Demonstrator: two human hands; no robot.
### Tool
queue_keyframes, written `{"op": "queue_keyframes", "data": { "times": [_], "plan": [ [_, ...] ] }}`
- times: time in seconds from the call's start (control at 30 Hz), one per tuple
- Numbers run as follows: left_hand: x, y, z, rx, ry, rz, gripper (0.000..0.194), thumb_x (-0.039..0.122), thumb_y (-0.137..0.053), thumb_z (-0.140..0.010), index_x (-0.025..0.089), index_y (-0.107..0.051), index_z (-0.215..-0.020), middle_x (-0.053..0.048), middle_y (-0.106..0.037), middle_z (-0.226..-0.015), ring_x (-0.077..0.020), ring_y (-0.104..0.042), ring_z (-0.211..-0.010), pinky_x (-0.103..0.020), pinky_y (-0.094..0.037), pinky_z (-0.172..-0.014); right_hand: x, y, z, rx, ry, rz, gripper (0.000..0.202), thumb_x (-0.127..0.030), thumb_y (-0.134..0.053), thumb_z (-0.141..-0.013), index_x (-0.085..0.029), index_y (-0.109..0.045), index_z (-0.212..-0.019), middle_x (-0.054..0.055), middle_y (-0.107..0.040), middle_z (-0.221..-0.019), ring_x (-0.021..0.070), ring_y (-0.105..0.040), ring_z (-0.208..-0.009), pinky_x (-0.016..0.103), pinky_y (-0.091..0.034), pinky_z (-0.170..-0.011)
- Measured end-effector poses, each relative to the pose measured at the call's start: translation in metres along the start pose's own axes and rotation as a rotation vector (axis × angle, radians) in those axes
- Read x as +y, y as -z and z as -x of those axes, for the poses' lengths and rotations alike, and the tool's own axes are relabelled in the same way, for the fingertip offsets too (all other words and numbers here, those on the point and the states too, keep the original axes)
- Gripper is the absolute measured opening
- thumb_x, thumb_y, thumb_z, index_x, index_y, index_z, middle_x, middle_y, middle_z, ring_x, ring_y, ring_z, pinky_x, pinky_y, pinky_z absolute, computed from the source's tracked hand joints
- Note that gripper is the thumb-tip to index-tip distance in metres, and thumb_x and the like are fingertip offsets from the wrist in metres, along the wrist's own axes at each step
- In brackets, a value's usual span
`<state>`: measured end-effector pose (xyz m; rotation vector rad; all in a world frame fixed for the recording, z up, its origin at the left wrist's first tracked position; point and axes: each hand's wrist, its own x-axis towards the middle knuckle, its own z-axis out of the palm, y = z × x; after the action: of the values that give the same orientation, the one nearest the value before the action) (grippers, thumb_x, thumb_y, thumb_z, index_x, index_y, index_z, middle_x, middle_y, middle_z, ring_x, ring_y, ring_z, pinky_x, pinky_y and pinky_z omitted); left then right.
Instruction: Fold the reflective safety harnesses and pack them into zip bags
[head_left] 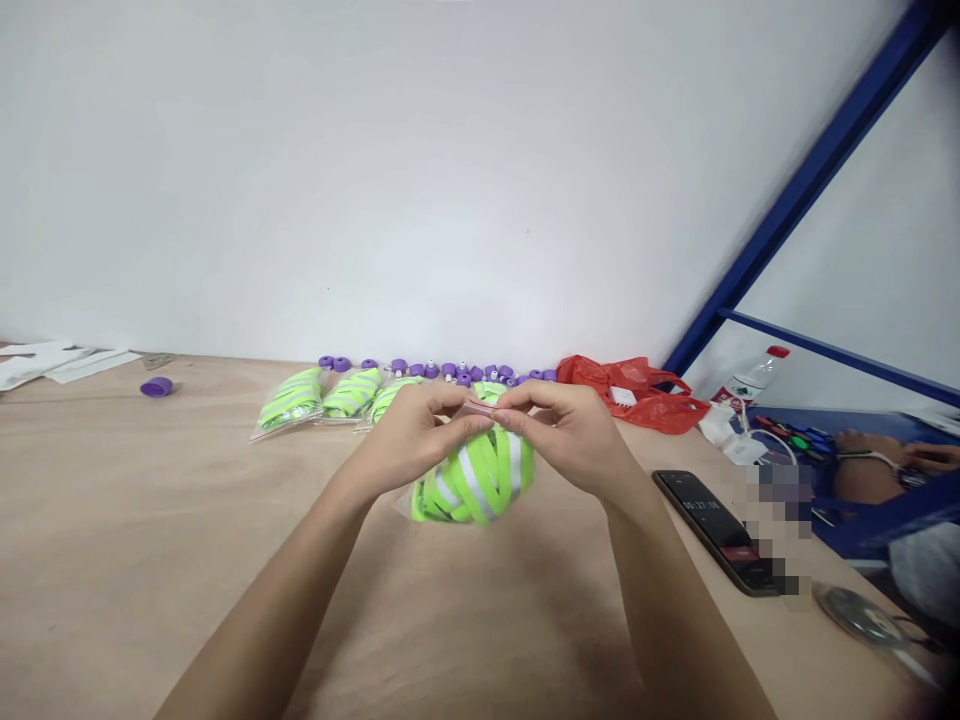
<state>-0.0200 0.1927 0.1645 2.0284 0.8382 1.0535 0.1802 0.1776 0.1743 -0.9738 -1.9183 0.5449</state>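
Observation:
Above the table, my left hand [409, 435] and my right hand [574, 432] meet at the top edge of a see-through zip-lock bag [474, 478]. Thumbs and fingers of both hands pinch its red-lined seal, side by side. Folded neon green strap with silver-grey stripes fills the bag, which hangs tilted below my fingers. Behind it, several similar packed bags [291, 398] lie in a row, one partly hidden by my hands. Small purple caps [399, 367] are scattered along the wall behind that row.
A red plastic bag [637, 385] lies at the back right, with a white block on it. Nearer are a phone [712, 525] and a bottle [757, 375]. A blue metal frame [810, 180] slants upward. Another person's hand [930, 457] shows at far right. White strips [45, 362] lie left.

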Motion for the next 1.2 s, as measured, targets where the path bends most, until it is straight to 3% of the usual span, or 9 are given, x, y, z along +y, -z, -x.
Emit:
{"op": "queue_keyframes", "data": {
  "times": [0.13, 0.37, 0.6, 0.73, 0.93, 1.2],
  "plan": [
    [-0.001, 0.002, -0.001, -0.01, -0.017, -0.151, 0.02, 0.025, -0.058, -0.091, 0.017, -0.075, -0.085, -0.001, -0.069, -0.074, -0.0147, -0.058, -0.069, -0.024, -0.042, -0.061, 0.002, 0.0, 0.0, -0.065, 0.001, 0.063, 0.017, -0.017, -0.058, -0.089, -0.021, -0.074, -0.085, 0.001, -0.075, -0.086, 0.0161, -0.068, -0.078, 0.024, -0.051, -0.061],
    [-0.002, 0.002, 0.0, -0.007, 0.006, -0.199, 0.021, 0.025, -0.056, -0.091, 0.018, -0.075, -0.086, -0.001, -0.07, -0.074, -0.0159, -0.06, -0.07, -0.025, -0.042, -0.062, 0.0, -0.004, 0.001, 0.01, 0.108, 0.26, 0.017, -0.01, -0.06, -0.087, -0.021, -0.071, -0.081, 0.0, -0.074, -0.08, 0.0153, -0.066, -0.073, 0.027, -0.049, -0.065],
    [0.001, 0.004, 0.0, 0.053, 0.006, -0.184, 0.02, 0.025, -0.058, -0.089, 0.018, -0.074, -0.08, 0.0, -0.068, -0.071, -0.0154, -0.059, -0.07, -0.026, -0.043, -0.064, -0.001, -0.009, 0.003, 0.126, 0.224, 0.44, 0.016, -0.018, -0.058, -0.093, -0.02, -0.068, -0.08, 0.003, -0.07, -0.078, 0.0168, -0.062, -0.075, 0.028, -0.044, -0.066],
    [-0.001, 0.007, 0.001, 0.072, 0.013, -0.208, 0.021, 0.026, -0.058, -0.089, 0.018, -0.075, -0.08, -0.001, -0.07, -0.073, -0.0163, -0.06, -0.071, -0.027, -0.043, -0.064, -0.001, -0.011, 0.002, 0.083, 0.116, 0.476, 0.011, -0.022, -0.061, -0.092, -0.022, -0.065, -0.082, -0.002, -0.065, -0.069, 0.0131, -0.057, -0.062, 0.026, -0.037, -0.058],
    [-0.005, 0.011, 0.001, 0.122, 0.029, -0.235, 0.022, 0.03, -0.059, -0.089, 0.018, -0.077, -0.085, -0.002, -0.071, -0.073, -0.0163, -0.059, -0.066, -0.026, -0.042, -0.058, -0.003, -0.007, 0.002, 0.033, -0.024, 0.429, 0.02, -0.037, -0.064, -0.09, -0.023, -0.059, -0.077, -0.008, -0.05, -0.049, 0.01, -0.042, -0.045, 0.024, -0.03, -0.052],
    [-0.004, 0.02, 0.002, 0.207, 0.053, -0.344, 0.023, 0.032, -0.06, -0.088, 0.018, -0.075, -0.078, 0.0, -0.069, -0.067, -0.0147, -0.056, -0.062, -0.026, -0.037, -0.057, -0.004, 0.008, 0.003, -0.04, -0.135, 0.396, 0.02, -0.038, -0.069, -0.086, -0.023, -0.062, -0.076, -0.005, -0.064, -0.059, 0.0127, -0.054, -0.052, 0.025, -0.032, -0.054]
  ]
}}
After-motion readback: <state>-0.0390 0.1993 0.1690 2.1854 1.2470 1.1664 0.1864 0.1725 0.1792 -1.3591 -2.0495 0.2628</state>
